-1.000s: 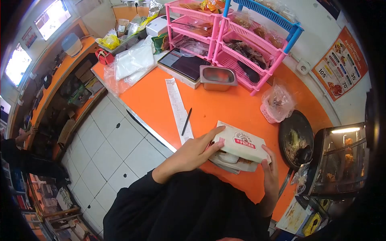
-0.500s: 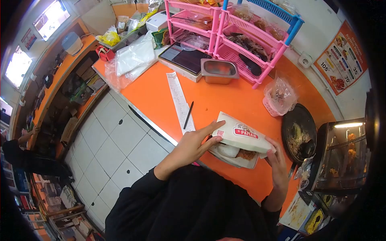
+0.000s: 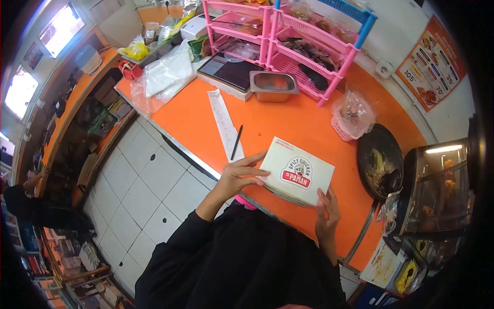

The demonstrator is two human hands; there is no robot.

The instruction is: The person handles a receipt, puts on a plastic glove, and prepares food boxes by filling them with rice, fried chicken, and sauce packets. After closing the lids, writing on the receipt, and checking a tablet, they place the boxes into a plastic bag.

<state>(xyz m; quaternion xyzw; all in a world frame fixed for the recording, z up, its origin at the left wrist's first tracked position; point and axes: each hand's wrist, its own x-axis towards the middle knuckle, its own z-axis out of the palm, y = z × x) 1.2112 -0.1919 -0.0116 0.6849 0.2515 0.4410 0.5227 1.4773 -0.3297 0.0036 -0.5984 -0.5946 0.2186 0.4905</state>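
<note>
A white cardboard takeaway food box (image 3: 316, 177) with a red "Paman" chicken logo sits in front of me on the orange counter. Its lid lies down over the top, so the food inside is hidden. At the box's left side, my left hand (image 3: 237, 176) grips the edge with fingers and thumb. My right hand (image 3: 328, 216) holds the right front corner, fingertips against the side. Beyond my left hand, a black pen (image 3: 236, 142) rests on a long paper receipt (image 3: 222, 118).
A black pan (image 3: 382, 162) with food scraps stands at right, beside a glass warmer (image 3: 437, 190). Behind are a metal container (image 3: 274, 86), a tablet (image 3: 231, 70), pink racks (image 3: 303, 67), a pink basket (image 3: 343, 129) and plastic bags (image 3: 167, 72). Another person's dark sleeve (image 3: 20, 198) shows far left.
The box lid came down over the rice and browned food, which showed half a second ago. My right hand shifted left and down to the box's front corner.
</note>
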